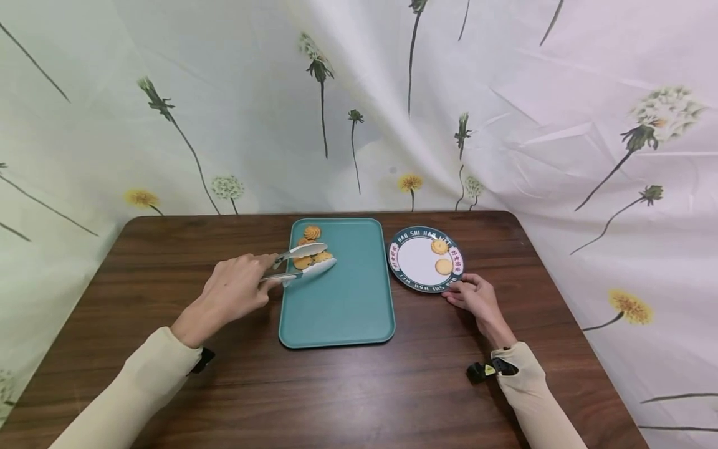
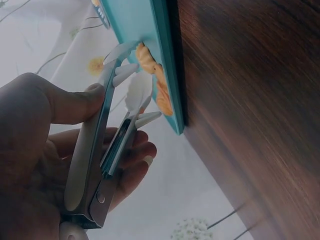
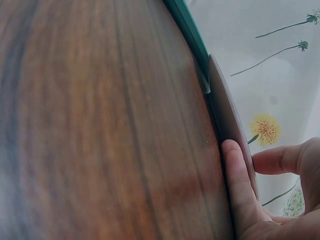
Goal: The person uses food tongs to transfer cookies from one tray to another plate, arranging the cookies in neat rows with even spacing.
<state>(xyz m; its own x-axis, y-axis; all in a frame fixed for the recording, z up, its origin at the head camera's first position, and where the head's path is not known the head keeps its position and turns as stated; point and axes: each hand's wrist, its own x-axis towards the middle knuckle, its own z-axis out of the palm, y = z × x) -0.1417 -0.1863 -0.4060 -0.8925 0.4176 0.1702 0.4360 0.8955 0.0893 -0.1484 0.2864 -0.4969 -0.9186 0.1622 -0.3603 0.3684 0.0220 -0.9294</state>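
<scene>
My left hand [image 1: 238, 285] holds a pair of food tongs [image 2: 89, 155] with pale tips, thumb on one arm and fingers along the other. The tips reach over the left side of a teal tray [image 1: 336, 318], spread around a cookie [image 1: 321, 256] in the head view. Other golden cookies [image 1: 312, 232] lie close by along the tray's left edge. My right hand [image 1: 475, 300] pinches the near right rim of a round plate [image 1: 417, 262], thumb above and finger beneath, as the right wrist view shows. A ridged cookie [image 1: 440, 247] and a smooth round cookie [image 1: 444, 267] lie on the plate's right side.
Tray and plate stand side by side towards the far edge of a dark wooden table [image 1: 348, 399]. A pale curtain [image 1: 381, 125] printed with dandelions hangs right behind the table.
</scene>
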